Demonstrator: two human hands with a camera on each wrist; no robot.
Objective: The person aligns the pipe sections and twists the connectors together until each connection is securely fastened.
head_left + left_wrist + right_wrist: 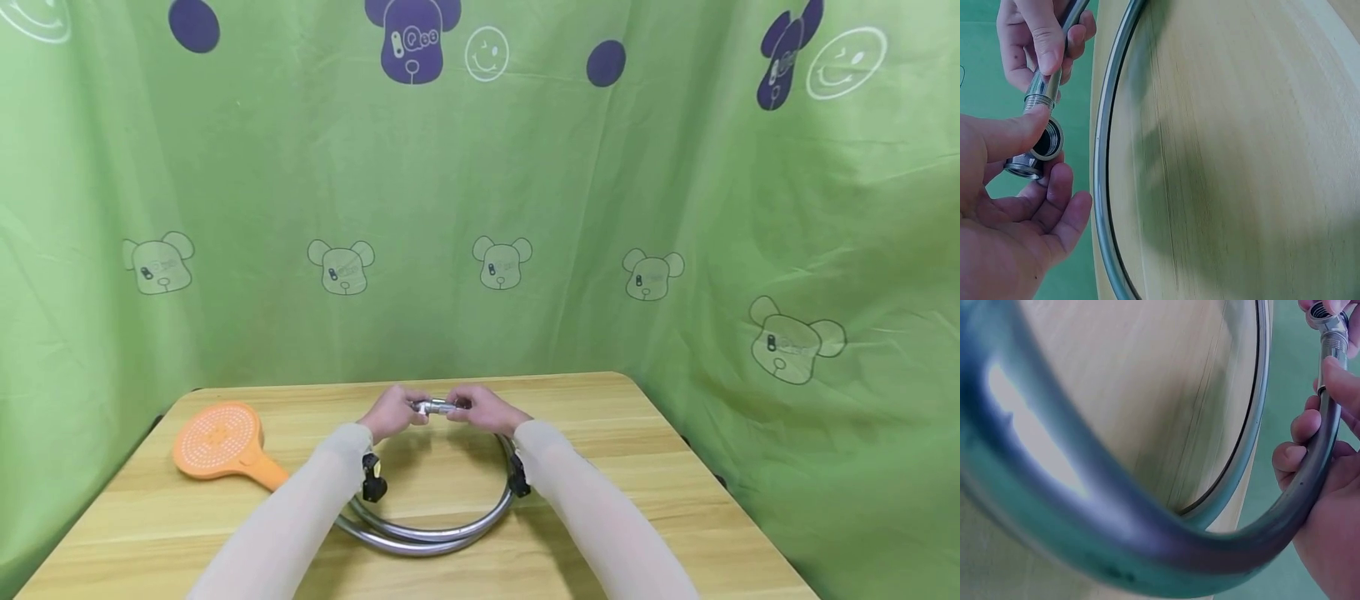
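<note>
In the left wrist view my left hand (1010, 250) pinches a chrome pipe fitting (1024, 165) between thumb and fingers. Two of the fitting's round openings show, one with thread inside. My right hand (487, 408) grips the end of a silver shower hose (1319, 462), whose metal end piece (1041, 86) meets the fitting in line. Whether the threads are engaged I cannot tell. In the head view both hands, with my left hand (393, 412) on the left, hold the joint over the table's far part. The hose (420, 548) loops down onto the wood.
An orange shower head (217, 440) lies face up on the left of the wooden table (660, 483), its handle running behind my left forearm. Small black cameras (373, 479) sit on both wrists. A green printed curtain (465, 183) surrounds the table's back and sides.
</note>
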